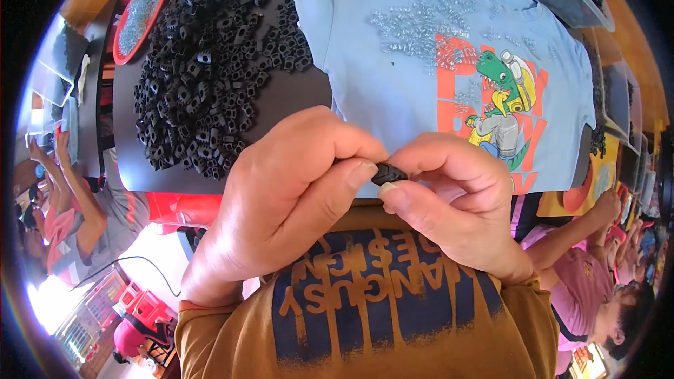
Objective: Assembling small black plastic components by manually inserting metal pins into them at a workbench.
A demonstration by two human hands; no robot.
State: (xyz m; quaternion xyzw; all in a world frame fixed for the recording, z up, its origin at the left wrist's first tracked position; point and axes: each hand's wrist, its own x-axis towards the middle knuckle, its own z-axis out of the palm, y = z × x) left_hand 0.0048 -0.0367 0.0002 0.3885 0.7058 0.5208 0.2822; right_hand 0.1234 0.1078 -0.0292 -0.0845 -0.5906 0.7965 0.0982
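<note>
Head: fingers (361,174) tight on blk pc (387,174)

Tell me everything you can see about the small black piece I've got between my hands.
The small black piece looks like moulded plastic, with a ridged, faintly shiny surface. Both its ends are partly covered: the left hand pinches one side, the right hand the other. It appears in front of the blue T-shirt's near part. Finer details are too small to tell.
</note>
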